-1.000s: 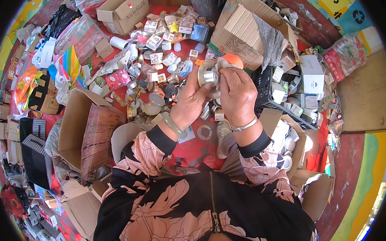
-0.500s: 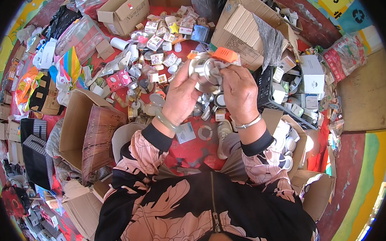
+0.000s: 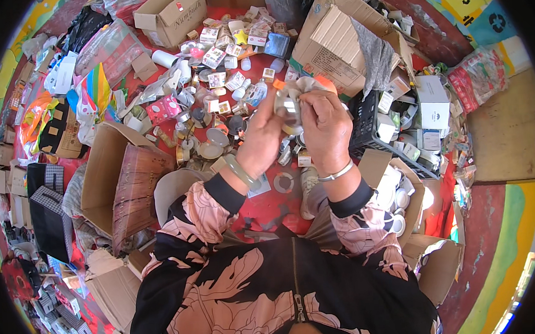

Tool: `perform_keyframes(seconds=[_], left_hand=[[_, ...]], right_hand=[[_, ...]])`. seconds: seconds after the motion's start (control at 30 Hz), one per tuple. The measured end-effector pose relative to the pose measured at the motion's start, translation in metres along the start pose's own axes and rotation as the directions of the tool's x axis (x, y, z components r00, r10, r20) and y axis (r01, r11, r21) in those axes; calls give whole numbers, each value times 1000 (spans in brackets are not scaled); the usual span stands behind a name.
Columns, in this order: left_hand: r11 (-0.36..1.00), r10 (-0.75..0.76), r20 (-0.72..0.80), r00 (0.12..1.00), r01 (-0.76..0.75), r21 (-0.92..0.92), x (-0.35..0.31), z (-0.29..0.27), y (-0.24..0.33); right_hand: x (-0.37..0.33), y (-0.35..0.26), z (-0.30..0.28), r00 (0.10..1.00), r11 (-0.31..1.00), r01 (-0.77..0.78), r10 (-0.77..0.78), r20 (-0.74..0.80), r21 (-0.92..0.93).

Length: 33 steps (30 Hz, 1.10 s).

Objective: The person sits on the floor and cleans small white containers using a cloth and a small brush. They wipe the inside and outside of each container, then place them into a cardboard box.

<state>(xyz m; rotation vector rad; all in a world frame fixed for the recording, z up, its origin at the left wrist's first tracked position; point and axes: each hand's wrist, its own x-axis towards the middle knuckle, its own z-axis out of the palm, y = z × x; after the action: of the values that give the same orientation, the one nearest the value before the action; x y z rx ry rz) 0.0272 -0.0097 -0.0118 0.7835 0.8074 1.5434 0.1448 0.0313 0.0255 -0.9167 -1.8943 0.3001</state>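
In front of me, above the heap, my left hand (image 3: pixel 261 129) is closed on the side of a shiny, round silvery tin (image 3: pixel 288 108). Its lower rim looks yellowish. My right hand (image 3: pixel 326 123) pinches a pale crumpled cloth (image 3: pixel 306 85), with fingers bent against the right side of the tin. An orange patch (image 3: pixel 324 85) shows beyond the right fingers; whether it belongs to the cloth is unclear. Small round lids (image 3: pixel 210 147) and metal pieces lie on the red floor left of my left hand.
Small printed boxes (image 3: pixel 215 58) are heaped farther off. A black crate (image 3: pixel 395 145) of boxes stands to the right, beside a carton of white round pieces (image 3: pixel 398 199). An open cardboard box (image 3: pixel 102 184) sits at left, and a large carton (image 3: pixel 334 53) leans behind the crate.
The tin has turned from its round face toward its side, still between both hands. My left hand has shifted slightly right, and the right fingers have curled over it.
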Motion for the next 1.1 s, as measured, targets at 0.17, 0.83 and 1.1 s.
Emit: perform_keyframes(seconds=[0.17, 0.83, 1.1], left_hand=[[999, 31, -33, 999, -32, -20, 3, -8, -5], [808, 50, -12, 999, -47, -587, 17, -37, 17], [699, -173, -73, 982, 71, -712, 22, -46, -6]], right_hand=[[-4, -3, 2, 996, 992, -68, 62, 60, 107], [20, 93, -58, 659, 163, -524, 699, 278, 836], [20, 54, -45, 686, 328, -703, 547, 481, 631]])
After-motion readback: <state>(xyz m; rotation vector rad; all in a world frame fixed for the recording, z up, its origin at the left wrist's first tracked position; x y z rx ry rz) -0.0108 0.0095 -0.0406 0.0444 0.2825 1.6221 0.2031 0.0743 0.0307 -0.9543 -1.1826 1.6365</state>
